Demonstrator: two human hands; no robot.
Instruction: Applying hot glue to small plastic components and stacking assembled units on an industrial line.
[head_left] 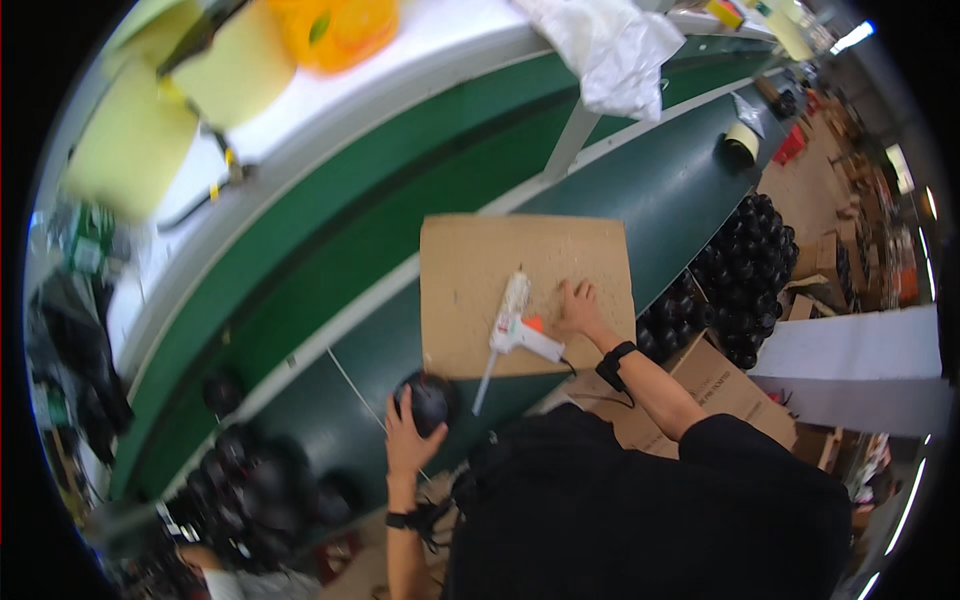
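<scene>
My left hand [408, 440] grips the near side of a round, shiny black ball [430, 402], with thumb and fingers spread around it. The ball sits beside the lower left corner of a brown cardboard sheet [455, 300]. On that sheet lies a white hot glue gun [514, 328] with an orange trigger. A translucent glue stick [484, 386] juts from its back end past the cardboard's edge. To the right of the glue gun, my right hand [577, 308] is low over the cardboard, fingers slightly bent and apart, with nothing visible in them.
Under the cardboard runs a dark green conveyor belt [660, 195]. Many black balls [745, 265] are heaped at the right, more at the lower left, near another person's arm [205, 560]. A cardboard box [725, 385] stands by my right arm. A white plastic bag [615, 50] hangs from the far shelf.
</scene>
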